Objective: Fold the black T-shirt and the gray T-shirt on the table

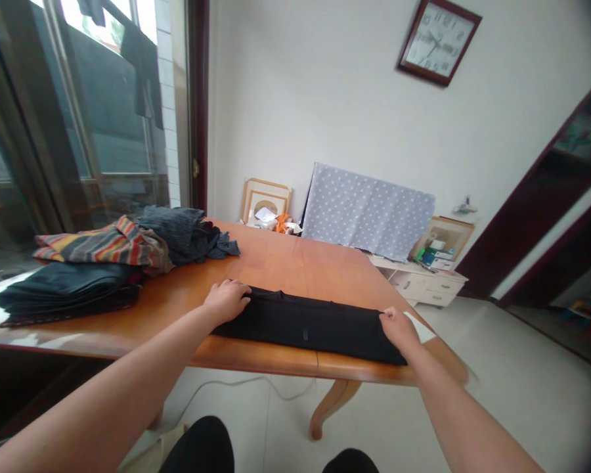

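Observation:
A black garment (305,325), folded into a long flat strip, lies along the near edge of the wooden table. Its exact kind does not show; a small pale mark sits near its middle. At the strip's left end, my left hand (228,301) is closed on the upper edge with the fingers curled over the cloth. My right hand (398,328) pinches the upper right corner between thumb and fingers. Between the two hands the cloth is stretched fairly straight, with small wrinkles along the top edge.
On the left of the table (345,266) are a stack of folded dark clothes (69,289), a striped garment (108,243) and a bunched blue-grey garment (172,230). A white sheet (420,327) lies by my right hand. Beyond stands a white drawer cabinet (428,286).

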### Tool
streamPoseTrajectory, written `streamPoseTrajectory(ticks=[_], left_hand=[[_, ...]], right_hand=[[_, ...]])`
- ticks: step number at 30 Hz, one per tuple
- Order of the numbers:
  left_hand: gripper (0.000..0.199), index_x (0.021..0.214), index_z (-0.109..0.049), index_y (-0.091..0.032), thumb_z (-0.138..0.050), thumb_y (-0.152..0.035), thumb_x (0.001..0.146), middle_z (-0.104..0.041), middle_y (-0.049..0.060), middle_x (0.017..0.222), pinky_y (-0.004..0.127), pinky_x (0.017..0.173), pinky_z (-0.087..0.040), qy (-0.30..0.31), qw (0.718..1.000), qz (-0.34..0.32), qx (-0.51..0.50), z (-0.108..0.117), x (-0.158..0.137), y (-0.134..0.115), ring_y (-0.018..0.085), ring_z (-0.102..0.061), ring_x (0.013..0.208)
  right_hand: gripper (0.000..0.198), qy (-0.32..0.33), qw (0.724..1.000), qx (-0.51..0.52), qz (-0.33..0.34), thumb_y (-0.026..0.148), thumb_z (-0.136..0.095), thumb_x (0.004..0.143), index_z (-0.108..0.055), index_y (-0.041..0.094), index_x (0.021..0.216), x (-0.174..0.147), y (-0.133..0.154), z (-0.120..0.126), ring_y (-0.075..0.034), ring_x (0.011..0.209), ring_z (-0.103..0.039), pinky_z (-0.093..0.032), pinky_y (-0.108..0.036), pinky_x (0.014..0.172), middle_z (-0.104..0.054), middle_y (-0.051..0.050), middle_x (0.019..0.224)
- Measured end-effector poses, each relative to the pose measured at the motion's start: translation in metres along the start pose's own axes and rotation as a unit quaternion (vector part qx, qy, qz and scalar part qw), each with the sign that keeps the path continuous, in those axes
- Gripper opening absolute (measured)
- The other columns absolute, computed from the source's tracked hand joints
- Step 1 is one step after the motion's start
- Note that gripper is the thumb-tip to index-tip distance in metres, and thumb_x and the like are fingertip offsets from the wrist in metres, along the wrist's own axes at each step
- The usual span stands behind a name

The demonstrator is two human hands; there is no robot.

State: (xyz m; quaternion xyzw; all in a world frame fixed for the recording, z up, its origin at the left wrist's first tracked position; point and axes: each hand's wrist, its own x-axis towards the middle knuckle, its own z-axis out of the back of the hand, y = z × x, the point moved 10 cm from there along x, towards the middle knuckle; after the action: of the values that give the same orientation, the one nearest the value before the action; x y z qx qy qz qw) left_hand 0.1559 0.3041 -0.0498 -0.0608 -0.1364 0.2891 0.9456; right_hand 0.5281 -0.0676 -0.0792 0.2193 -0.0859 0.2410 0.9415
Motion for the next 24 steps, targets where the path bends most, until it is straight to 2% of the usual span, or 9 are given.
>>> streamPoseTrajectory(ticks=[6, 8, 13, 16, 19, 22, 24], left_hand=[[0.021, 0.085, -0.072, -0.026, -0.053, -0.035, 0.086, -0.067, 0.01, 0.101, 0.048, 0.089, -0.04, -0.025, 0.999, 0.009, 0.033, 0.012, -0.004, -0.007, 0.031, -0.055, 0.104], [0.023, 0.084, -0.07, -0.025, -0.05, -0.034, 0.088, -0.065, 0.01, 0.101, 0.046, 0.089, -0.039, -0.047, 0.998, 0.001, 0.042, 0.019, -0.008, -0.011, 0.03, -0.054, 0.103], [0.034, 0.098, -0.068, -0.026, -0.036, -0.038, 0.098, -0.064, 0.012, 0.105, 0.044, 0.088, -0.039, -0.141, 0.988, 0.006, 0.064, 0.039, -0.017, -0.018, 0.029, -0.056, 0.104], [0.035, 0.099, -0.066, -0.025, -0.033, -0.037, 0.098, -0.067, 0.012, 0.103, 0.042, 0.084, -0.04, -0.111, 0.991, 0.036, 0.068, 0.028, -0.013, -0.012, 0.029, -0.06, 0.099], [0.03, 0.097, -0.066, -0.024, -0.038, -0.034, 0.096, -0.07, 0.012, 0.094, 0.039, 0.078, -0.043, -0.06, 0.995, 0.057, 0.061, 0.012, -0.007, -0.004, 0.028, -0.065, 0.088], [0.026, 0.099, -0.066, -0.023, -0.044, -0.034, 0.093, -0.071, 0.013, 0.093, 0.038, 0.075, -0.044, -0.052, 0.995, 0.062, 0.058, 0.009, -0.006, 0.0, 0.028, -0.066, 0.085], [0.027, 0.101, -0.067, -0.022, -0.044, -0.034, 0.093, -0.071, 0.014, 0.099, 0.038, 0.077, -0.044, -0.053, 0.995, 0.059, 0.057, 0.012, -0.007, -0.002, 0.028, -0.066, 0.09]], right_hand=[[0.023, -0.011, 1.0, 0.003, -0.001, 0.04, -0.046, 0.089, -0.062, 0.024, 0.085, -0.002, -0.003, 0.001, -0.022, 0.075, -0.065, -0.037, -0.029, 0.061, -0.069, -0.005, 0.076], [0.023, -0.013, 1.0, 0.005, 0.002, 0.04, -0.047, 0.089, -0.062, 0.024, 0.086, -0.001, -0.004, 0.001, -0.022, 0.075, -0.065, -0.038, -0.029, 0.062, -0.069, -0.005, 0.076], [0.024, -0.028, 1.0, 0.002, 0.009, 0.04, -0.043, 0.093, -0.061, 0.024, 0.097, 0.001, -0.003, 0.002, -0.023, 0.085, -0.067, -0.041, -0.029, 0.068, -0.071, -0.006, 0.086], [0.026, -0.026, 1.0, -0.007, 0.014, 0.039, -0.04, 0.096, -0.06, 0.024, 0.103, -0.002, -0.002, -0.001, -0.023, 0.087, -0.067, -0.042, -0.03, 0.07, -0.071, -0.007, 0.09], [0.022, -0.01, 0.999, -0.023, 0.02, 0.038, -0.043, 0.095, -0.06, 0.024, 0.097, -0.005, -0.001, -0.005, -0.023, 0.084, -0.067, -0.041, -0.03, 0.069, -0.071, -0.007, 0.086], [0.021, 0.0, 0.999, -0.041, 0.021, 0.04, -0.047, 0.093, -0.061, 0.025, 0.091, -0.006, 0.001, -0.003, -0.024, 0.084, -0.066, -0.041, -0.031, 0.068, -0.071, -0.006, 0.087], [0.023, -0.007, 0.998, -0.056, 0.021, 0.041, -0.046, 0.093, -0.062, 0.025, 0.094, -0.007, 0.007, 0.004, -0.025, 0.088, -0.066, -0.041, -0.033, 0.069, -0.071, -0.009, 0.096]])
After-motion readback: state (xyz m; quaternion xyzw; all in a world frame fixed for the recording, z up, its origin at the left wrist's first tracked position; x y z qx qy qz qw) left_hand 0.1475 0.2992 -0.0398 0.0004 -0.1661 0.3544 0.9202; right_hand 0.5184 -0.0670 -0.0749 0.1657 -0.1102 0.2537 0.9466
